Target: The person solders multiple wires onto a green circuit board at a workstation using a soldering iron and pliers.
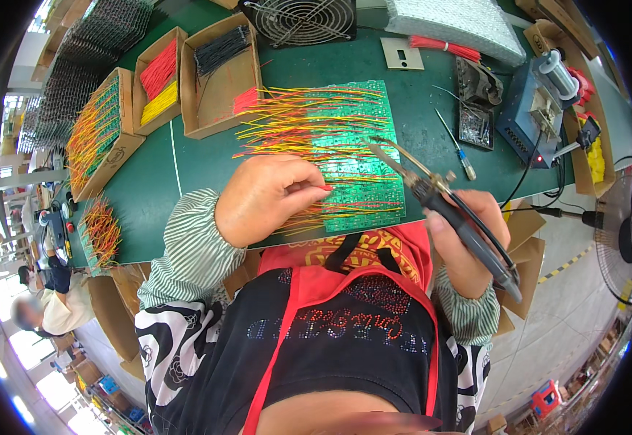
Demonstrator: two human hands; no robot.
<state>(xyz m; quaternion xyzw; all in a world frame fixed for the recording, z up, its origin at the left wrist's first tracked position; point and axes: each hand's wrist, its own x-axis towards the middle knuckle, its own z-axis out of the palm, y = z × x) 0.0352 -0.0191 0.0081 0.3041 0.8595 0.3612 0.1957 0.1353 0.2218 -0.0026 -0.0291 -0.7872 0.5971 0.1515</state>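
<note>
My left hand is closed in a pinch at the lower left part of a green circuit board panel. A bit of red wire shows at its fingertips. Many red and yellow wires lie across the panel and stick out past its left side. On the right, my right hand is wrapped around a soldering iron with a thin metal feed tube alongside. The iron's tip points up and left, over the panel's right part; whether it touches is unclear.
Cardboard boxes of red and yellow wires and black wires stand at the back left, near a box of wired boards. A blue soldering station with a solder spool, a screwdriver and a black tray are right. A fan stands behind.
</note>
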